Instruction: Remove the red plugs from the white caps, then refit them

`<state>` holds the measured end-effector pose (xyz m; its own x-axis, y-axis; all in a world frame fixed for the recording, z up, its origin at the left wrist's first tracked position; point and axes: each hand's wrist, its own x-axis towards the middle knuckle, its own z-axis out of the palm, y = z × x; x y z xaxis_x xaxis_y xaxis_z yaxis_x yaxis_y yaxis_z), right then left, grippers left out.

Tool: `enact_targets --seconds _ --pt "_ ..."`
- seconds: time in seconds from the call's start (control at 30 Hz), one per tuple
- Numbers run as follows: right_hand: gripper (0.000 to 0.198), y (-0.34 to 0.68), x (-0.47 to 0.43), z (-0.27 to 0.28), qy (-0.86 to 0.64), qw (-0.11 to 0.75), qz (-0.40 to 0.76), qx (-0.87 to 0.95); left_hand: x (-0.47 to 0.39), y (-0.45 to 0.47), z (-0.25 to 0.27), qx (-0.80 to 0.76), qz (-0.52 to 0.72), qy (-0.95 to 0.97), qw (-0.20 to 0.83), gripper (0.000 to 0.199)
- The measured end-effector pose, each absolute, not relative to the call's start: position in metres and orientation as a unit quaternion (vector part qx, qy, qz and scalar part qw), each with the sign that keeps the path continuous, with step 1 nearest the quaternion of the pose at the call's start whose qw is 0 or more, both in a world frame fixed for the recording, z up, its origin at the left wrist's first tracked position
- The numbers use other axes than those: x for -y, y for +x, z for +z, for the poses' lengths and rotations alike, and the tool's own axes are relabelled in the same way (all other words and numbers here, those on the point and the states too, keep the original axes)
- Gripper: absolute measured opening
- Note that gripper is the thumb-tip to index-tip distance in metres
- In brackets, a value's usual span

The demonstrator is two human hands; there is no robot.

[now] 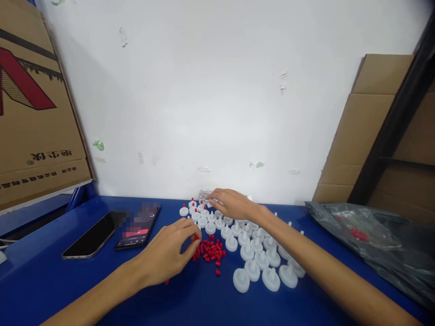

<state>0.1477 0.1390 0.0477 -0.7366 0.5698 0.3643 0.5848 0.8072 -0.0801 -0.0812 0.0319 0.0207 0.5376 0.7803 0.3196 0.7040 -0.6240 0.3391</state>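
Red small cylindrical plastic caps [213, 249] lie heaped beside the left hand [171, 250], whose thumb and forefinger nearly meet, perhaps around one cap. White, round, spouted plastic lids [256, 246] spread behind and rightward, several at the back red-tipped. The right hand [233, 203] arches over clear plastic [204, 194]; whether it grips, I cannot tell. On dark grey plastic sheeting [404, 260], a transparent pouch [375, 235] holds red pieces [359, 234].

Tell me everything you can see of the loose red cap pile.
The loose red cap pile is a jumble of small, short cylinders, apparently plastic, lying at mixed angles on the blue table, beside the white nozzle pieces. One stray cap lies nearer the camera. The left hand reaches its left edge; contact is unclear.
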Motion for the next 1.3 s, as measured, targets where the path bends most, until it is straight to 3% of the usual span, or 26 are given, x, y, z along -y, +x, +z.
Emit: enact_targets --seconds 0.5,0.77,1.07,1.3 --pt "0.038 0.144 -0.137 0.04 -0.332 0.106 -0.032 0.937 -0.035 -0.084 0.017 -0.416 0.234 0.876 0.068 0.023" --pt "0.039 0.143 -0.135 0.045 -0.321 0.162 -0.006 0.933 -0.037 -0.087 0.023 -0.459 0.255 0.85 0.028 0.037" --pt "0.044 0.131 -0.129 0.042 -0.27 0.185 0.049 0.944 -0.039 -0.091 0.024 -0.481 0.298 0.824 -0.006 0.036" --pt "0.02 0.133 -0.109 0.071 -0.267 0.276 0.103 0.918 -0.038 -0.092 0.028 -0.522 0.33 0.787 0.008 0.024"
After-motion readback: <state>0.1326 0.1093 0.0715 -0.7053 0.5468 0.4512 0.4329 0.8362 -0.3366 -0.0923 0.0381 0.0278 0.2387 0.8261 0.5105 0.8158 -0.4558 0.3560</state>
